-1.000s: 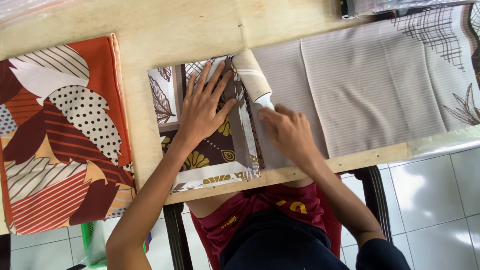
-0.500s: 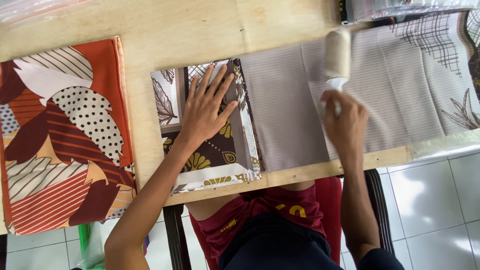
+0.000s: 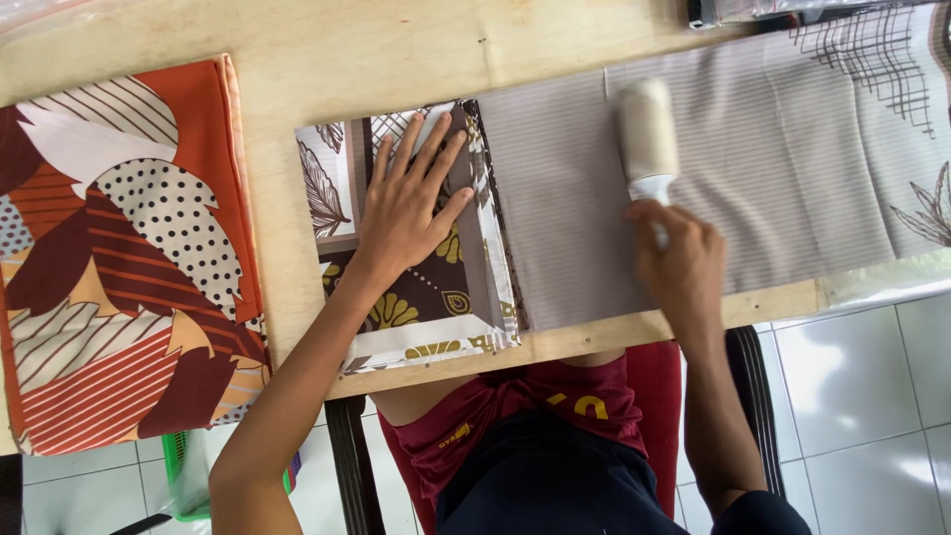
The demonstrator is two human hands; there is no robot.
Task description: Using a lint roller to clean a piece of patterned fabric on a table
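My left hand point(image 3: 408, 203) lies flat, fingers spread, on a folded brown, cream and yellow patterned cloth point(image 3: 416, 307) near the table's front edge. My right hand point(image 3: 679, 260) grips the handle of a white lint roller point(image 3: 647, 134). The roller head rests on a grey striped cloth point(image 3: 792, 168) that spreads from the folded piece toward the right.
An orange, maroon and cream leaf-patterned folded cloth point(image 3: 109, 258) lies at the left of the wooden table point(image 3: 347, 59). White floor tiles point(image 3: 862, 396) show below the table edge. A green basket point(image 3: 183, 476) sits on the floor at lower left.
My right hand has carried the lint roller from beside the folded cloth to the right across the grey striped cloth. The left hand has stayed flat on the folded cloth.
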